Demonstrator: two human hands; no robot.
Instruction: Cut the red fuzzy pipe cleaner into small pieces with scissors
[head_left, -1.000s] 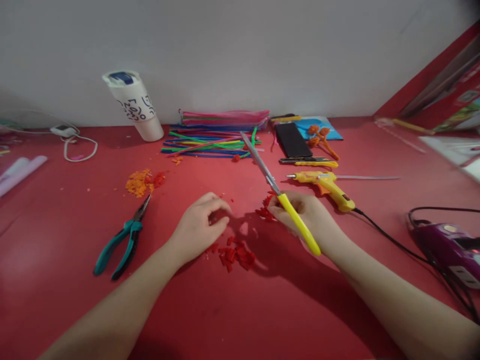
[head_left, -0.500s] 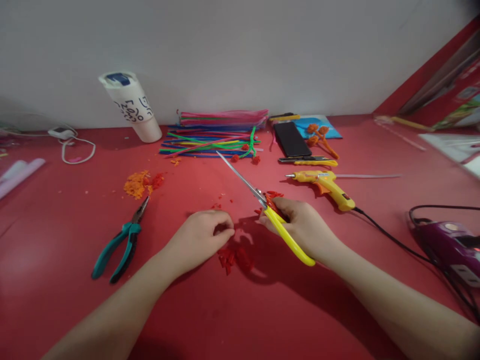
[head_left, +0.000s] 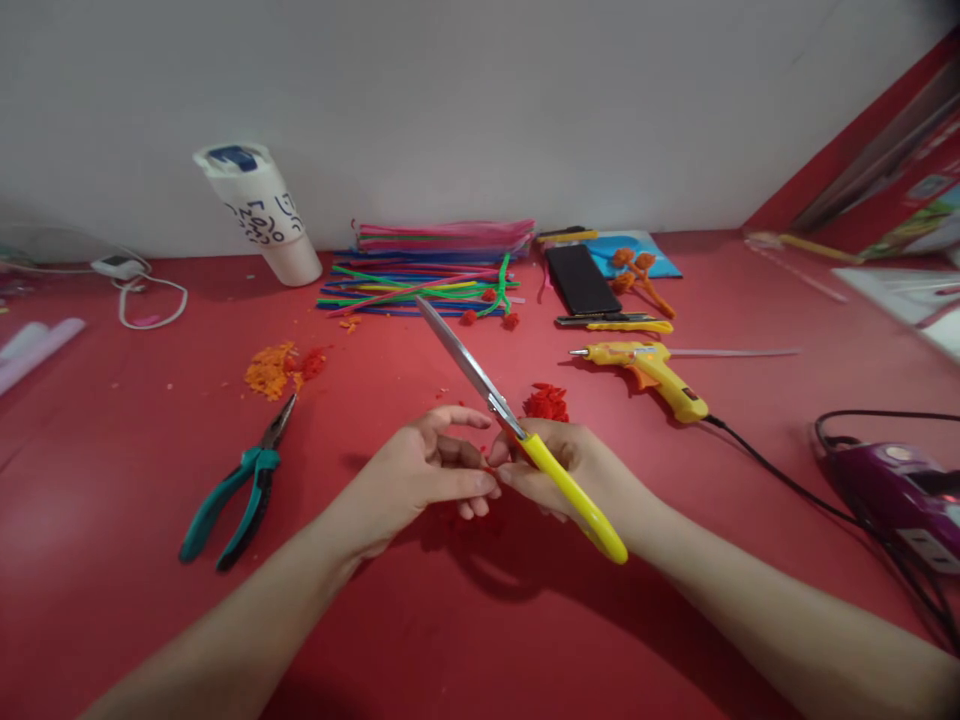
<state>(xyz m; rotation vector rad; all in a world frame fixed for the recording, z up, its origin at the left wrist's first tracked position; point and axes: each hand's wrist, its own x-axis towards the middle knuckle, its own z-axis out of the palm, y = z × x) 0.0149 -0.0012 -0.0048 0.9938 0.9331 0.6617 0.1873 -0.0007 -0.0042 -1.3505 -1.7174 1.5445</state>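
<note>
A pair of yellow-handled scissors (head_left: 555, 477) is carried in the right hand (head_left: 606, 470), its handles laid across the bent fingers and its blades angled away past the fingertips of the left hand (head_left: 416, 475); it appears to be hooked there so that the right thumb and forefinger are left free for finer work. Those two tips are brought close together and met by the left fingers, which are loosely curled, with a gap between thumb and forefinger; whether anything is pinched where the hands meet (a trace of red is glimpsed) cannot be told.

Just beyond the right fingers, red bits (head_left: 546, 402) are heaped on the red table (head_left: 450, 640), presumably so that they lie within easy reach. Past the left fingers, orange crumbs (head_left: 271, 372) are piled, with teal pliers (head_left: 262, 460) laid nearer the forearm. To the right of the right fingers, a yellow glue gun (head_left: 651, 368) is rested with its nozzle turned inward. Well beyond both sets of fingers, pipe cleaners (head_left: 446, 242) are stacked, seemingly out of the hands' way.

Dark lettering is borne by a white tumbler (head_left: 259, 215) beyond the left fingers, though no word can be made out with certainty. No brand can be read on the black phone (head_left: 582, 280) ahead of the right fingers.
</note>
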